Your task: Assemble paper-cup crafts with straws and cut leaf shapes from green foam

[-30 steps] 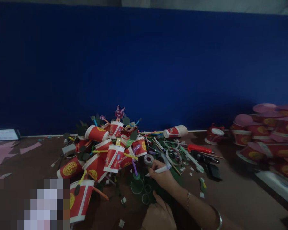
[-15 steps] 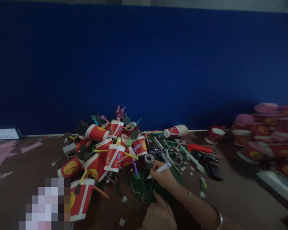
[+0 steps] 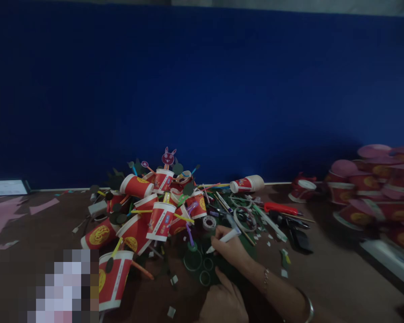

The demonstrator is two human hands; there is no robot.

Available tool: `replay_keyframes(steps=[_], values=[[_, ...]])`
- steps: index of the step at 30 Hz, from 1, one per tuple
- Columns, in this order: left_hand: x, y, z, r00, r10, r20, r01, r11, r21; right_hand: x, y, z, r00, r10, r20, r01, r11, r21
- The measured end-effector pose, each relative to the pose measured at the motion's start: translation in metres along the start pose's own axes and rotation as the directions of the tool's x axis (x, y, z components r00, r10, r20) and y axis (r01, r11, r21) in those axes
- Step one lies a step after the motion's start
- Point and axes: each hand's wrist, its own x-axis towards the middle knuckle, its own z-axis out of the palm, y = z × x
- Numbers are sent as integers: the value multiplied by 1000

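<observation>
My right hand (image 3: 229,246) grips a white marker (image 3: 225,237), its tip pointing down-left over dark green paper (image 3: 197,280). Light circle outlines of different sizes show on that paper, left of the tip. Below, my left hand (image 3: 224,303) presses on the paper with its index finger stretched out toward the smaller circles; its other fingers look curled. A purple straw (image 3: 189,234) reaches down to the top of the largest circle. Just above my right hand lies a roll of tape (image 3: 209,223).
Red paper cups (image 3: 160,222) with straws and cut-out shapes are heaped at the left. Scissors, pens and a red cutter (image 3: 281,208) lie right of centre. More decorated cups (image 3: 366,179) stand at far right. A blue partition (image 3: 202,89) rises behind.
The marker and my right hand have shifted very slightly. My left hand stays in the same place.
</observation>
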Motion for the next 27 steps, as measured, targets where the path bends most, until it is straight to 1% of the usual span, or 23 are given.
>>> replay_keyframes(steps=[3,5,10,12,16,19,24,27], values=[[2,-2,2,999,29,-22,-29,1000,-2,3,2,-4,998,16,-61,-15,1000,19],[4,-4,1,997,46,-61,-47,999,-11,4,2,-7,997,23,-75,-21,1000,18],[5,-8,0,984,80,-158,-81,997,-1,3,3,-7,999,15,-30,-15,1000,-5],[4,-5,3,987,46,-151,-47,999,-5,3,3,-7,1000,10,-15,-10,1000,-11],[3,7,11,991,-90,-98,90,996,-9,3,3,-7,1000,6,6,-6,1000,-18],[3,13,13,989,-134,-58,135,991,5,4,3,-7,1000,9,16,-9,1000,-19],[-2,8,12,998,-62,-4,62,998,18,4,3,-7,999,9,33,-8,1000,-25],[-4,3,12,1000,-19,-16,19,1000,-2,3,2,-7,999,5,37,-3,1000,-29]])
